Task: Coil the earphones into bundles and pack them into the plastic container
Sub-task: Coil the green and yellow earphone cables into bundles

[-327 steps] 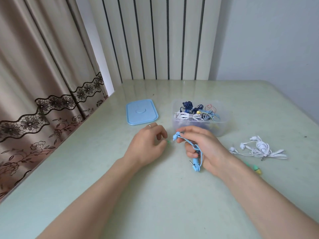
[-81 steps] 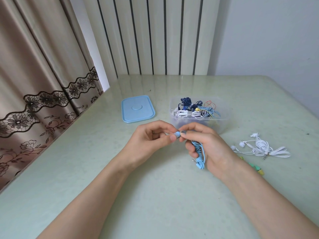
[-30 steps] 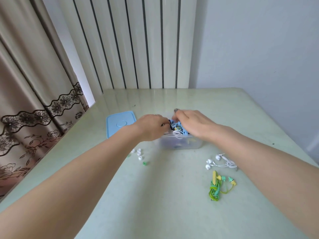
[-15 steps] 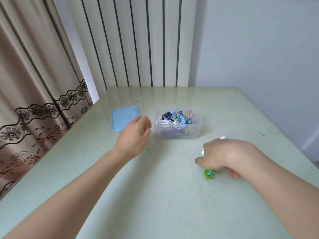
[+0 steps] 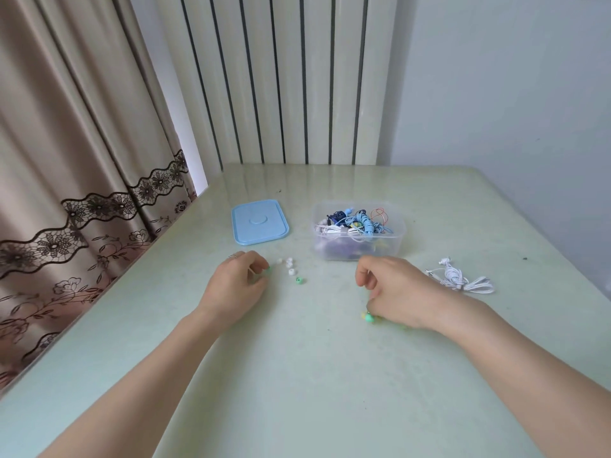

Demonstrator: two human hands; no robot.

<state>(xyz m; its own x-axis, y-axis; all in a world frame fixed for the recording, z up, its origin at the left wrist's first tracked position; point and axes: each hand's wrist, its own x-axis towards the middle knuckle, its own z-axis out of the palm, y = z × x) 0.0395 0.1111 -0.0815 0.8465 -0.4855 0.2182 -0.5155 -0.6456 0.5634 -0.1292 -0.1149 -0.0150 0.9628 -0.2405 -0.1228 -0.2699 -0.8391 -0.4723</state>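
Note:
A clear plastic container (image 5: 396, 246) stands mid-table, holding several coiled earphones in light blue, white and dark blue. My right hand (image 5: 400, 292) rests in front of it, closed over the green-and-yellow earphones (image 5: 368, 317), of which only an earbud peeks out below my fingers. My left hand (image 5: 236, 285) lies to the left with its fingers curled around a small green ear tip (image 5: 268, 269). A loose white earphone set (image 5: 458, 279) lies on the table to the right of my right hand.
The container's blue lid (image 5: 259, 221) lies flat to its left. Small white ear tips (image 5: 289, 264) and another green tip (image 5: 299, 280) sit between my hands. A curtain hangs along the table's left edge, a radiator stands behind, and a wall runs on the right.
The blue earphones went from my hands into the container. My right hand then dropped onto the green-and-yellow earphones and drew them nearer; my left hand moved down to the small tips.

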